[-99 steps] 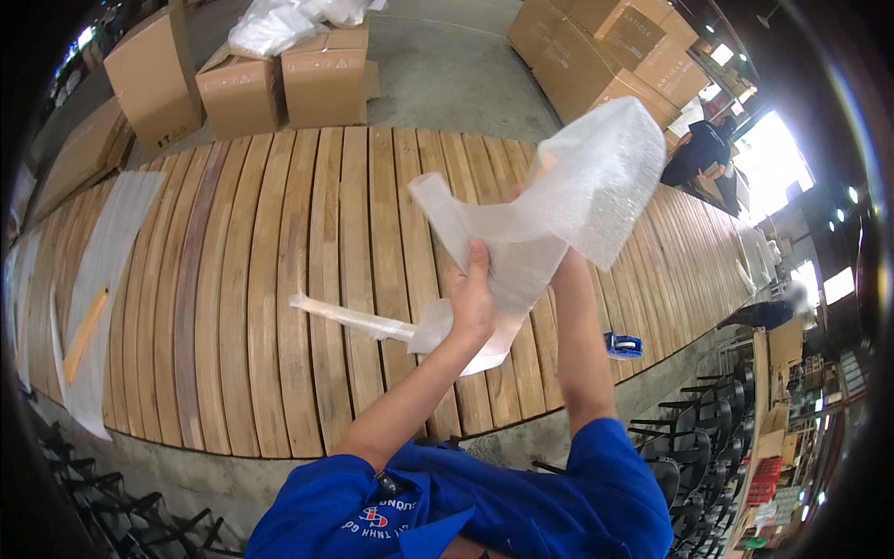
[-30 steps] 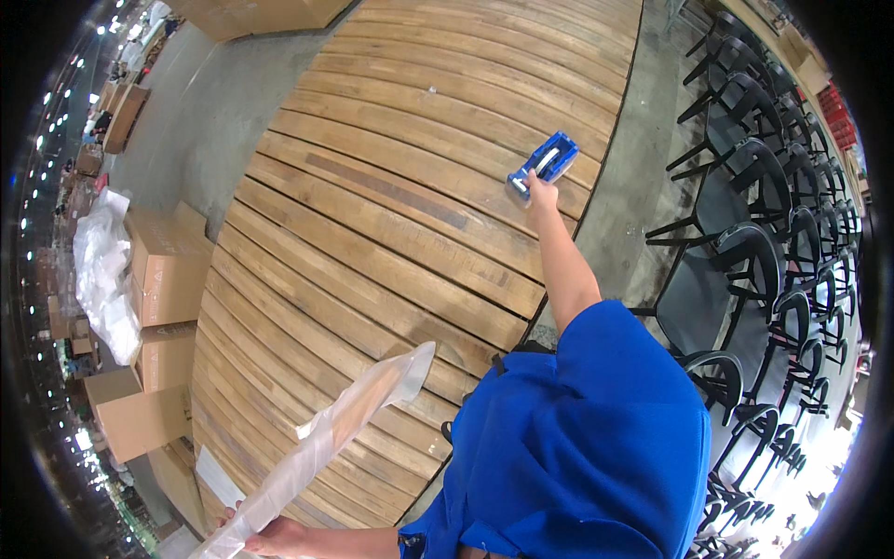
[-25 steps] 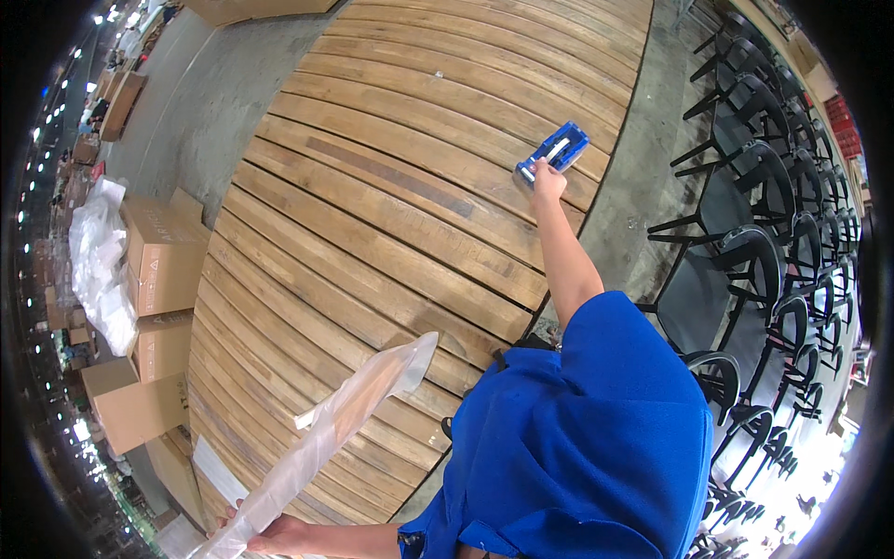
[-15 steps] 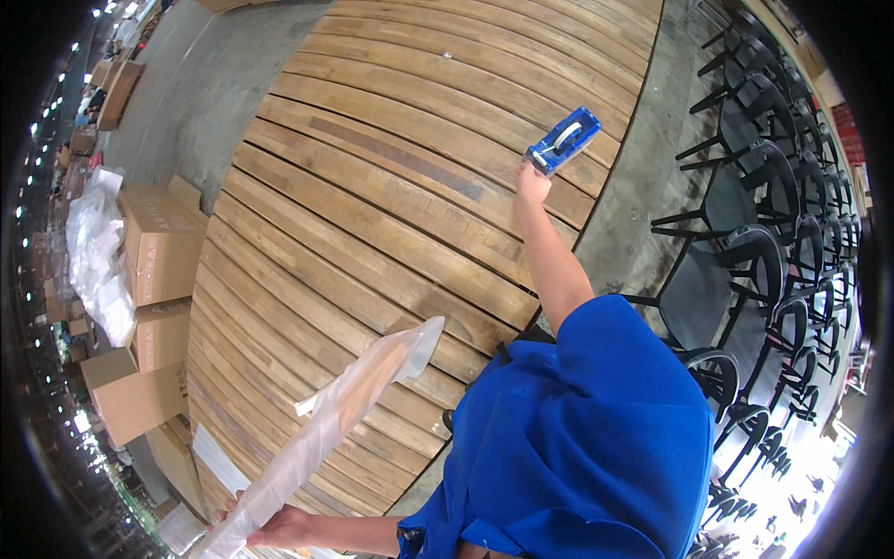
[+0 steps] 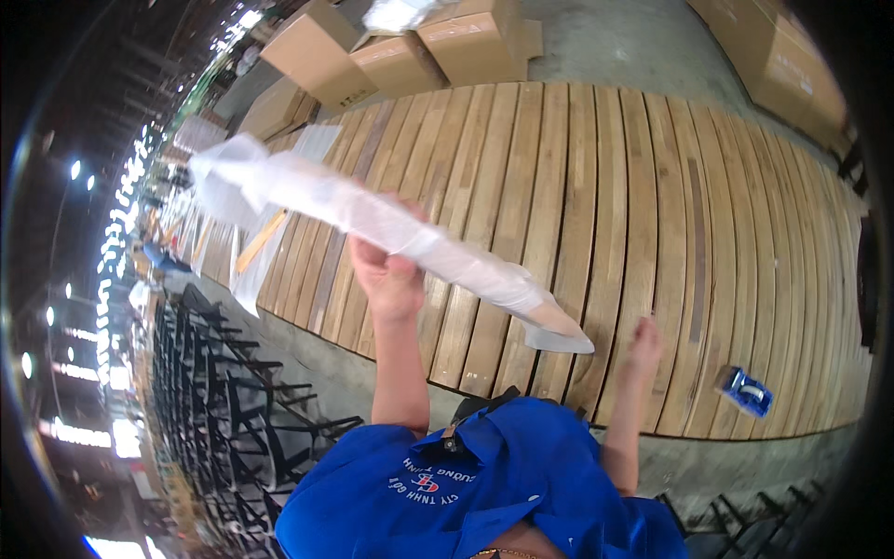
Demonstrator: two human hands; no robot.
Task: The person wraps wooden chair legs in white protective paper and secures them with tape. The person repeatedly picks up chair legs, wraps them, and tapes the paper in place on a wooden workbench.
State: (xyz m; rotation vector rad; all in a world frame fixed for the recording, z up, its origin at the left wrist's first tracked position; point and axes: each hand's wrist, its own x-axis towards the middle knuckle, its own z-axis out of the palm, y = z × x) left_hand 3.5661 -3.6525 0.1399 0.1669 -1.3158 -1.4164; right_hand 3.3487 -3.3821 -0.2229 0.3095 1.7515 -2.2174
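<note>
A long, slim wooden piece wrapped in thin white translucent sheet (image 5: 326,200) is held up over the slatted wooden table (image 5: 549,224). My left hand (image 5: 389,275) grips it around its middle, fingers wrapped about it. Wood colour shows through the wrap near its right end, where the sheet stands out past the piece. My right hand (image 5: 641,349) hovers over the front part of the table, blurred, touching nothing I can see. To its right a blue tape dispenser (image 5: 747,391) with a pale roll lies near the table's front edge.
Cardboard boxes (image 5: 475,42) stand beyond the far edge, with another large carton (image 5: 792,70) at the far right. White sheets (image 5: 250,256) and a wooden strip (image 5: 261,242) lie at the table's left end. Black chairs (image 5: 223,401) crowd the near left floor.
My right hand has let go of the tape dispenser, which now rests on the table. My left hand has raised the wrapped piece. The view has turned toward the left end of the table.
</note>
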